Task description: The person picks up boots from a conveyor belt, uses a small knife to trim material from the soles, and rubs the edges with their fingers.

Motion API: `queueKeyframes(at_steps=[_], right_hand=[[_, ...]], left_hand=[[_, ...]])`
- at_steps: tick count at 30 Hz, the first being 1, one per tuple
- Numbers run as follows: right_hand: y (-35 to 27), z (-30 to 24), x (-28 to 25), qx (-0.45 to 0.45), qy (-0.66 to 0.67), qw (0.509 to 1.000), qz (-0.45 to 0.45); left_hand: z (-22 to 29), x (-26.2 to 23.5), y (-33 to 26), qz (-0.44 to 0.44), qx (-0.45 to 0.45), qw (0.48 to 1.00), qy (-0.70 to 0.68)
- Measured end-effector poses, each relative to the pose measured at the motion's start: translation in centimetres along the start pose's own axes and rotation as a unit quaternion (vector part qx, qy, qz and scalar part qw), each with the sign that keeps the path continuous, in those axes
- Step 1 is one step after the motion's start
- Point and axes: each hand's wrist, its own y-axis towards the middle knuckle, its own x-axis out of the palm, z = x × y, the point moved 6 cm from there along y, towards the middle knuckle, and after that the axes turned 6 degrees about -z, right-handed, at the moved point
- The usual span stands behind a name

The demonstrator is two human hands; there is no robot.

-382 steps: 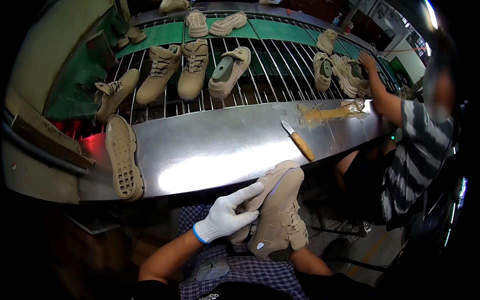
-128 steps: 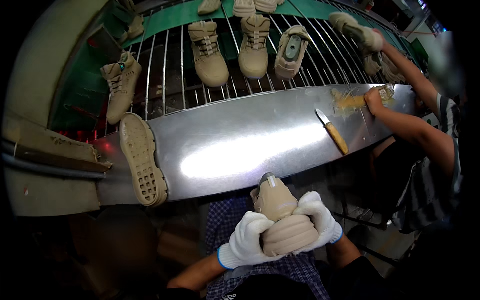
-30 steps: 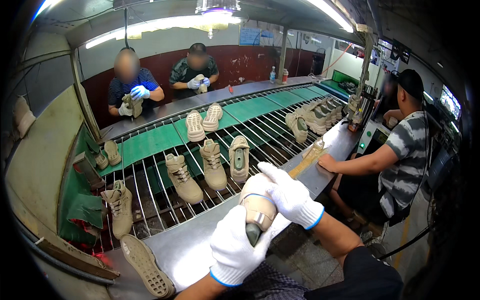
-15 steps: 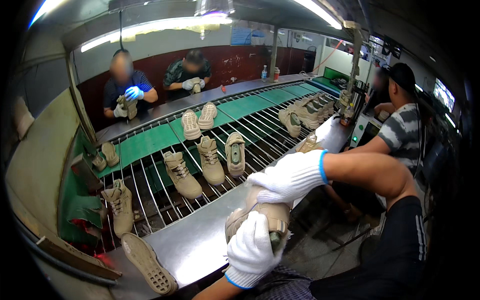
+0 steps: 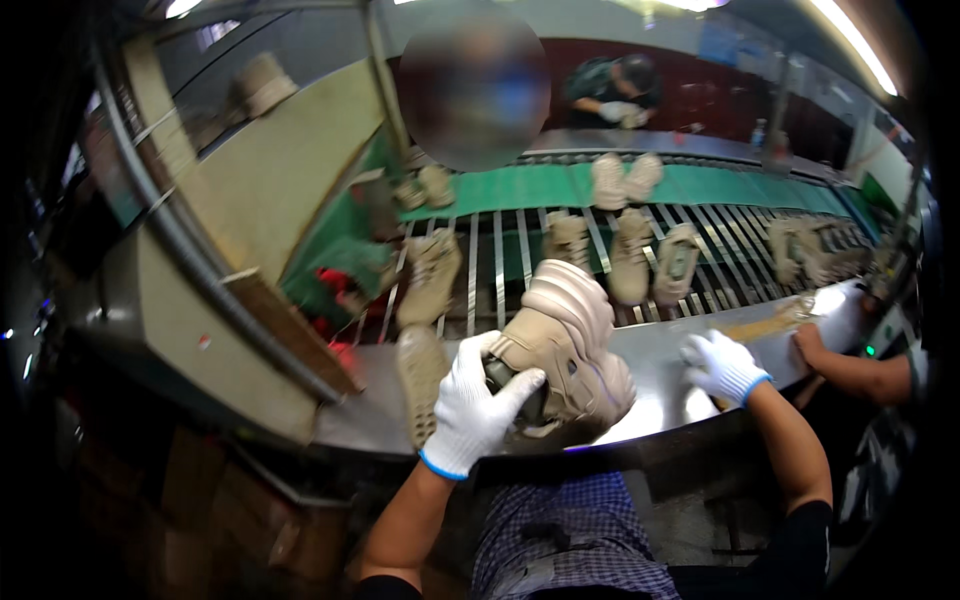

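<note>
A tan high-top shoe [image 5: 560, 360] with a thick ridged sole is tilted in front of me, above the metal ledge [image 5: 650, 390]. My left hand [image 5: 470, 410], in a white knit glove with a blue cuff, grips it by its collar, thumb on the near side. My right hand [image 5: 722, 368], gloved the same way, is off the shoe, over the ledge to its right. Its fingers look loosely apart with nothing visible in them, though slightly blurred. Just left of my left hand lies a loose tan sole [image 5: 420, 380] on the ledge.
Several tan shoes, among them a laced one [image 5: 430, 275], stand on the conveyor of metal bars [image 5: 500, 270]. A green belt strip [image 5: 510, 190] runs behind them. A co-worker [image 5: 615, 95] sits across; another person's arm [image 5: 860, 375] rests at the right. A wooden board [image 5: 290, 330] edges the left.
My right hand has let go of the shoe and moved right. The left hand still holds the shoe, now turned with its sole up and to the right. The view has swung left.
</note>
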Motion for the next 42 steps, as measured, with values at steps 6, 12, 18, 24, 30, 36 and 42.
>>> queueKeyframes(at_steps=[6,12,18,24,30,36,42], right_hand=[[-1.2,7.3,10.6,0.177,-0.096,0.979,0.022],[0.8,9.9,10.3,0.182,0.263,0.946,0.051],[-4.8,-5.3,-0.2,-0.058,0.212,0.973,0.064],[-2.3,-10.9,-1.2,-0.135,-0.008,0.99,0.049],[-0.7,-14.5,0.3,-0.156,-0.018,0.986,0.059],[-0.8,-18.4,1.1,-0.186,-0.003,0.98,0.066],[-2.0,-12.6,-1.5,-0.078,0.01,0.997,0.003]], left_hand=[[-8.7,-1.0,-8.4,-0.077,-0.266,0.949,0.153],[-7.4,7.9,-12.2,-0.164,-0.224,0.931,0.236],[-1.7,7.7,-6.7,-0.06,0.117,0.949,0.285],[-2.2,11.0,1.8,-0.377,0.024,0.88,0.287],[-3.6,12.5,3.1,-0.418,0.02,0.847,0.328],[-4.2,13.0,2.4,-0.375,0.065,0.863,0.332],[-4.3,12.5,2.0,-0.348,0.075,0.875,0.327]])
